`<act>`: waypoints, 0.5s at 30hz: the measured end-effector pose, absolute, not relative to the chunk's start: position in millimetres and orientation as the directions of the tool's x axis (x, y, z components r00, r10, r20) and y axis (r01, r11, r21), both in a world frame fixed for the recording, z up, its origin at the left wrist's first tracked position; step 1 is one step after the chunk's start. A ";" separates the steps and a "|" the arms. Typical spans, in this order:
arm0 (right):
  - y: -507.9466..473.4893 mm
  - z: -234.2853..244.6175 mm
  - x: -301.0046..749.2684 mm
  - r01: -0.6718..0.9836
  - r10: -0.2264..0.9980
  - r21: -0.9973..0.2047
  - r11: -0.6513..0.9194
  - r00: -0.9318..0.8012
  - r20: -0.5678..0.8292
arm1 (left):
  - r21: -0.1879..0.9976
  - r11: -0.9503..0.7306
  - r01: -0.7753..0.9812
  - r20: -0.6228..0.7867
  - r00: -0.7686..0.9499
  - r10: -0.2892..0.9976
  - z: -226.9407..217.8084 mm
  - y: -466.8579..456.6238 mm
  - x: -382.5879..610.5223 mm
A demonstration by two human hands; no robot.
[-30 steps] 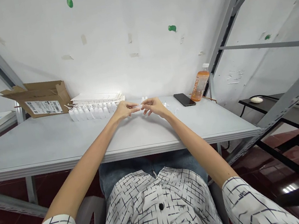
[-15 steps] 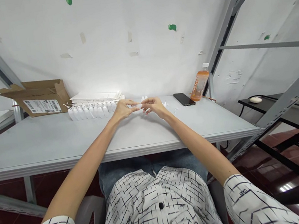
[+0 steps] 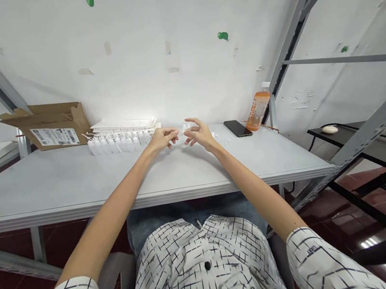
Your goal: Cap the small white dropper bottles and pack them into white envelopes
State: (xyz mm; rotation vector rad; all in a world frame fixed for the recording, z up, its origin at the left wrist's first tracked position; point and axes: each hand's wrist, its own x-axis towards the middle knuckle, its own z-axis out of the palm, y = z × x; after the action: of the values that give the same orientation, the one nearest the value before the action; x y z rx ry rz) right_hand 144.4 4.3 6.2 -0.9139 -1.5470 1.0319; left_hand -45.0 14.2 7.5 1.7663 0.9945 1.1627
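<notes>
Above the middle of the table, my left hand (image 3: 165, 138) is closed in a pinch, its fingertips turned to the right. Whatever lies between them is too small and pale to make out. Just across a narrow gap, my right hand (image 3: 200, 134) has its thumb and fingers apart. Small whitish translucent pieces (image 3: 186, 127) show beside its fingertips, and I cannot tell whether it touches them. To the left of my left hand stand several small white squeeze bottles (image 3: 119, 144) in rows, some with thin tips.
An open cardboard box (image 3: 54, 127) sits at the back left, next to a stack of white sheets (image 3: 124, 124). At the back right are a black phone (image 3: 238, 128) and an orange drink bottle (image 3: 259, 107). Small white scraps (image 3: 214, 134) lie right of my right hand.
The fingers of my right hand have spread and come away from the small whitish thing both hands held. My left fingers have curled in more tightly.
</notes>
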 end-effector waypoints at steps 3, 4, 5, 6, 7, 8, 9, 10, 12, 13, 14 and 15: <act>2.3 8.0 143.5 0.025 0.941 -0.952 0.304 -0.165 0.296 | 0.925 -0.360 0.124 0.317 0.272 0.909 9.4 12.6 -46.8; 1.8 8.5 143.2 0.024 0.946 -0.957 0.289 -0.162 0.282 | 0.926 -0.360 0.110 0.320 0.277 0.906 10.1 12.0 -47.4; 1.3 9.0 142.9 0.026 0.948 -0.961 0.277 -0.168 0.269 | 0.926 -0.364 0.101 0.324 0.286 0.902 10.8 11.3 -48.0; 0.8 9.4 142.6 0.029 0.948 -0.962 0.270 -0.184 0.260 | 0.925 -0.368 0.096 0.326 0.296 0.898 11.4 10.7 -48.6; 0.5 9.7 142.4 0.033 0.944 -0.962 0.269 -0.207 0.257 | 0.924 -0.370 0.094 0.327 0.306 0.894 11.9 10.2 -49.3; 0.1 9.7 142.1 0.035 0.938 -0.961 0.273 -0.233 0.258 | 0.924 -0.370 0.093 0.326 0.314 0.892 12.2 9.8 -50.0; -0.1 9.6 141.8 0.033 0.930 -0.960 0.279 -0.257 0.262 | 0.925 -0.369 0.091 0.323 0.323 0.890 12.3 9.6 -50.8; -0.3 9.4 141.4 0.027 0.924 -0.958 0.285 -0.273 0.267 | 0.927 -0.365 0.087 0.319 0.333 0.887 12.3 9.6 -51.7; -0.7 8.8 140.7 0.008 0.918 -0.958 0.288 -0.288 0.274 | 0.932 -0.354 0.072 0.308 0.356 0.882 11.7 10.1 -53.6; -1.1 8.7 140.3 -0.002 0.917 -0.959 0.285 -0.292 0.273 | 0.935 -0.348 0.067 0.301 0.368 0.880 11.3 10.7 -54.6; -1.6 8.6 140.0 -0.009 0.916 -0.960 0.280 -0.298 0.270 | 0.937 -0.344 0.064 0.296 0.379 0.877 10.7 11.4 -55.5; -2.2 8.7 139.7 -0.014 0.914 -0.961 0.276 -0.305 0.267 | 0.937 -0.344 0.064 0.294 0.387 0.874 10.2 12.2 -56.4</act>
State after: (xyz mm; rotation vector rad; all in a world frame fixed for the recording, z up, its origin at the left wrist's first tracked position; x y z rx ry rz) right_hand 139.7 -2.2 8.7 -0.8564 -1.5717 1.1971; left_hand -56.4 12.2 10.2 1.7036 0.8329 1.0776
